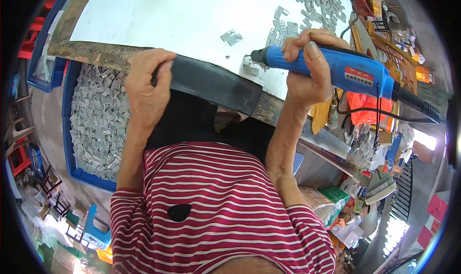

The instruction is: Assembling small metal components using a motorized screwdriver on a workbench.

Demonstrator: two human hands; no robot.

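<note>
My right hand (309, 65) is wrapped round a blue corded power tool (355, 72), held level above the table's right side. Its narrow black nose points left, over a few small grey metal plates (250, 68); whether it touches them is unclear. My left hand (150, 84) is closed at the left end of a dark flat bar (211, 84) along the table's front edge. Its fingers curl inward, and what they hold, if anything, is hidden. Between my hands, a couple of grey plates (231, 36) lie on the white table surface (158, 14).
A heap of grey plates (319, 5) covers the table's far right. A blue crate (71, 144) full of similar pieces stands at lower left. The tool's black cord (418, 101) runs right. Red plastic (362, 106), boxes and clutter crowd the right side. A blue stool (96, 228) stands lower left.
</note>
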